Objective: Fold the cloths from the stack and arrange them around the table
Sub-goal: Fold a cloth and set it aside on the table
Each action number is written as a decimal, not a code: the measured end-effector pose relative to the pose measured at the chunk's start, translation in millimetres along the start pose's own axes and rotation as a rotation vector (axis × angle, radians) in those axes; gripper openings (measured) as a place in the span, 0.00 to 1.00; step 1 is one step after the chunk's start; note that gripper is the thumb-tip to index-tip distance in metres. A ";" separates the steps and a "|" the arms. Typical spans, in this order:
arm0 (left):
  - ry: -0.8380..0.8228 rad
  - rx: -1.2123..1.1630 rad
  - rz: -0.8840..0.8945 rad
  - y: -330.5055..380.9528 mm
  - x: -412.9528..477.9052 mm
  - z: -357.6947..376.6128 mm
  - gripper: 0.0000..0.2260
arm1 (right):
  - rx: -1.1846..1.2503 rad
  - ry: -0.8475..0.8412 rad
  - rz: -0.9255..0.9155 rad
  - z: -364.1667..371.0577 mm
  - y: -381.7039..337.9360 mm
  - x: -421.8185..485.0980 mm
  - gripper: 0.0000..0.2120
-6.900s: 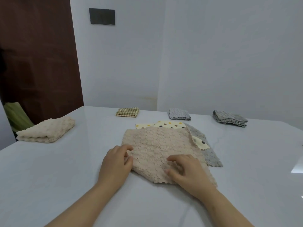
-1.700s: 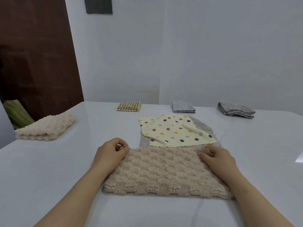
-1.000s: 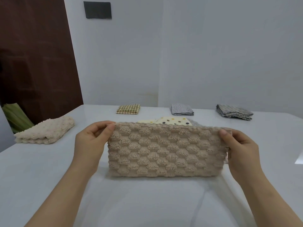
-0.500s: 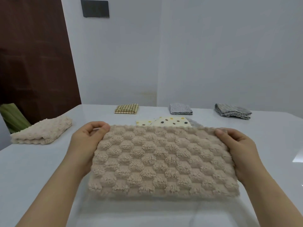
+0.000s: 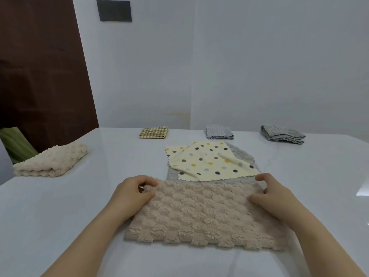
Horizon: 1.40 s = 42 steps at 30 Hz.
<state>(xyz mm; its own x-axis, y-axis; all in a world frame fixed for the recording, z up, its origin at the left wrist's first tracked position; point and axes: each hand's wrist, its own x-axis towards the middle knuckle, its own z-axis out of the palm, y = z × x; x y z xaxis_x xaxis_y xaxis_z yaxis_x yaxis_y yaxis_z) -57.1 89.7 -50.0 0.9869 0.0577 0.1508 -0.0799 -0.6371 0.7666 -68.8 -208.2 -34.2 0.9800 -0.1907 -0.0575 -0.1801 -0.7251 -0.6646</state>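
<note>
Two hands worked one item: the beige bubble-textured cloth (image 5: pixel 199 214), which lay flat at 6 o'clock on the white table (image 5: pixel 60 206). Its far edge touched the stack. The left hand (image 5: pixel 133 194) pinched the far-left corner between thumb and curled fingers. The right hand (image 5: pixel 273 198) was clamped the same way on the far-right corner.

The stack sat just beyond, at 12 o'clock of the held cloth. It consisted of a polka-dot cloth (image 5: pixel 209 162) lying crumpled on a grey cloth (image 5: pixel 242 155).

Four folded items were already placed along the table edges:
- a folded beige cloth (image 5: pixel 52 160) at 9 o'clock
- a checked cloth (image 5: pixel 154 132) at 11 o'clock
- a small grey folded cloth (image 5: pixel 219 132) at 12 o'clock
- a larger grey folded cloth (image 5: pixel 283 134) at 1 o'clock

Step in hand, as judged: the cloth appeared to be doubled once and laid down for squaring — the thick near edge suggested a fold line. The next move probably called for one end to be carried over the other, with edges aligned and the pile pressed flat. The bundle would then go to a free place on the table edge, possibly near 3 o'clock.
</note>
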 end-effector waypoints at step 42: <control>-0.103 0.214 0.218 41.6 -25.8 50.2 0.15 | 1.048 0.085 -0.071 1.3 -19.1 -8.2 0.15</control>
<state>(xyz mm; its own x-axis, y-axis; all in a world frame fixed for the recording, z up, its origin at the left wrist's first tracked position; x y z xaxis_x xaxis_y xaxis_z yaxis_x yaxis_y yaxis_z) -78.9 23.1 -53.4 0.9598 -0.1689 0.2242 -0.2700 -0.7738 0.5730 -73.3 -191.9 -22.0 0.9689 -0.2453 0.0320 0.0806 0.1909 -0.9783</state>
